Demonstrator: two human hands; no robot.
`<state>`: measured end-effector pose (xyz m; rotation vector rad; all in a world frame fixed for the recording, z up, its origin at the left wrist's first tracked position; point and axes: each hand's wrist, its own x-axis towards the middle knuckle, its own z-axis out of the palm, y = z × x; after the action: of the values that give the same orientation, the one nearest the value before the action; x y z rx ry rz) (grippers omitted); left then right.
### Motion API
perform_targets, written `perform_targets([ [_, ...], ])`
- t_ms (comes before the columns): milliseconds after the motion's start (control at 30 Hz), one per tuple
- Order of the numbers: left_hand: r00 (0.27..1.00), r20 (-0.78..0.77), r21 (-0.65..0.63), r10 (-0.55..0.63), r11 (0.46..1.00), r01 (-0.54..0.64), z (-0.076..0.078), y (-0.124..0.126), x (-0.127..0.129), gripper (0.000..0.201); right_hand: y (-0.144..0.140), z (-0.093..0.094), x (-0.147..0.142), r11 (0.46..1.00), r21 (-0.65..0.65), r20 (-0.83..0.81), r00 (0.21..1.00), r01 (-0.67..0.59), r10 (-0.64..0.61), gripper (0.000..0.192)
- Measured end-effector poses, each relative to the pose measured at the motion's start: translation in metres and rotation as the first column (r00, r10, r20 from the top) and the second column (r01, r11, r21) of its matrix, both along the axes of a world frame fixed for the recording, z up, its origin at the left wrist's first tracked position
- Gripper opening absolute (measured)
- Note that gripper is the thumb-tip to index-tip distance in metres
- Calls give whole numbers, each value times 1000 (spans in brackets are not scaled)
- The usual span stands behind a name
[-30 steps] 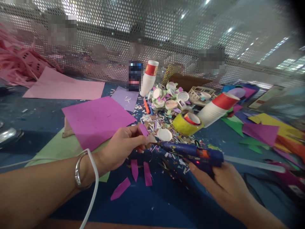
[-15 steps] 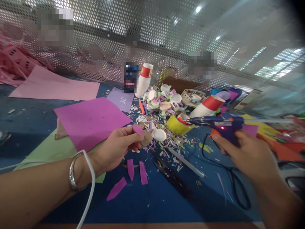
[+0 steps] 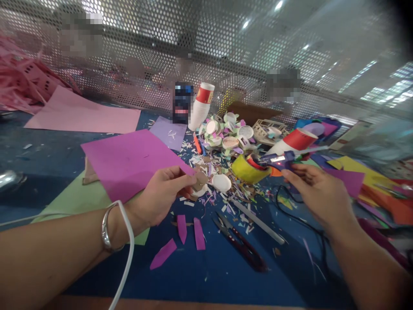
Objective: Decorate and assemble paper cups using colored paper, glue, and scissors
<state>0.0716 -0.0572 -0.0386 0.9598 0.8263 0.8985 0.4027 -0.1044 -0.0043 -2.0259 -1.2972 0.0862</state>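
You've got a blue table [image 3: 232, 280] filling the near side, with a perforated metal screen [image 3: 135, 47] across the far side; at far left a heap of pink strips [image 3: 35, 79], then a pale pink sheet [image 3: 87, 113]; nearer, a magenta sheet [image 3: 129, 157] lies partly over a green sheet [image 3: 64, 200], with a lilac sheet [image 3: 167, 131] beyond it; your right hand [image 3: 318, 196] grasps a purple-blue glue gun [image 3: 279, 160] at right, nose pointing left at the yellow roll [image 3: 245, 170], can't tell if touching; your left hand [image 3: 164, 191], near the centre, pinches a small brown disc [image 3: 200, 181] and a magenta strip [image 3: 188, 169] between thumb and fingers; a silver bracelet [image 3: 105, 230] and a white cord [image 3: 128, 245] sit at your left wrist; one paper-cup stack [image 3: 200, 107] stands at far centre, another, the right-hand cup stack [image 3: 295, 141], is tilted behind the gun; a mound of paper-trimmed discs [image 3: 224, 133] lies between them; near your side, dark-handled scissors [image 3: 247, 249] lie right of centre, with a translucent rod [image 3: 260, 221] just beyond; a white disc [image 3: 221, 183] lies just right of your left fingertips; three magenta pieces [image 3: 181, 228] lie loose nearer you; tiny paper scraps [image 3: 209, 163] are scattered mid-table.
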Motion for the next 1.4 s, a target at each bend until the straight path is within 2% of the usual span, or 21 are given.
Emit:
perform_targets([
  [100, 999, -15, 4, 31, 1000, -31, 1, 0, 0, 18, -7, -6, -1, 981, 187, 132, 989, 47, -72, 32],
  [200, 999, -10, 7, 38, 999, -38, 0, 0, 1, 18, -14, -13, -14, 894, 446, 253, 963, -35, -89, 33],
  [300, 998, -26, 11, 51, 999, -51, -2, 1, 1, 16, -20, -16, -40, 734, 647, 236, 970, -207, 66, 48],
  [367, 999, -16, 19, 46, 999, -46, -3, 2, 1, 15, -26, -14, -60, 620, 714, 255, 945, -326, 204, 54],
  [400, 999, -7, 22, 43, 999, -43, -4, 2, 1, 15, -29, -13, -69, 618, 700, 272, 934, -357, 232, 51],
  [433, 999, 2, 23, 42, 999, -42, -4, 2, 1, 14, -33, -12, -78, 682, 624, 319, 921, -381, 222, 39],
  [467, 999, 7, 21, 46, 999, -46, -4, 2, 1, 15, -36, -12, -86, 787, 449, 399, 883, -422, 246, 29],
  [500, 999, 5, 16, 54, 998, -54, -4, 2, 2, 15, -38, -11, -94, 799, 296, 476, 806, -523, 351, 22],
  [533, 998, -1, 13, 66, 998, -66, -4, 1, 2, 16, -40, -11, -102, 768, 169, 492, 728, -618, 477, 19],
  [567, 997, -10, 12, 77, 997, -77, -4, 1, 3, 16, -40, -11, -110, 709, 44, 462, 644, -704, 611, 18],
  [633, 995, -28, 15, 93, 996, -93, -4, 1, 3, 18, -36, -12, -125, 559, -120, 364, 487, -821, 794, 19],
  [733, 993, -46, 34, 105, 994, -104, -4, 1, 2, 19, -26, -13, -148, 399, -243, 296, 324, -884, 898, 25],
  [900, 990, -106, 11, 91, 996, -90, -5, 0, 0, 23, -14, -19, -168, 235, -373, 261, 142, -898, 955, 39],
  [967, 987, -123, 16, 103, 995, -101, -5, 0, 0, 23, -13, -23, -168, 202, -397, 244, 109, -895, 964, 41],
  [1067, 981, -142, 58, 131, 991, -124, -5, 1, 1, 20, -13, -25, -166, 185, -419, 242, 87, -889, 966, 41],
  [1267, 986, -119, 81, 115, 991, -106, -5, 2, 1, 15, -15, -14, -164, 201, -420, 231, 111, -885, 967, 19],
  [1400, 985, -117, 67, 129, 990, -122, -6, 2, 1, 17, -16, -11, -156, 215, -334, 226, 144, -918, 963, 17],
])
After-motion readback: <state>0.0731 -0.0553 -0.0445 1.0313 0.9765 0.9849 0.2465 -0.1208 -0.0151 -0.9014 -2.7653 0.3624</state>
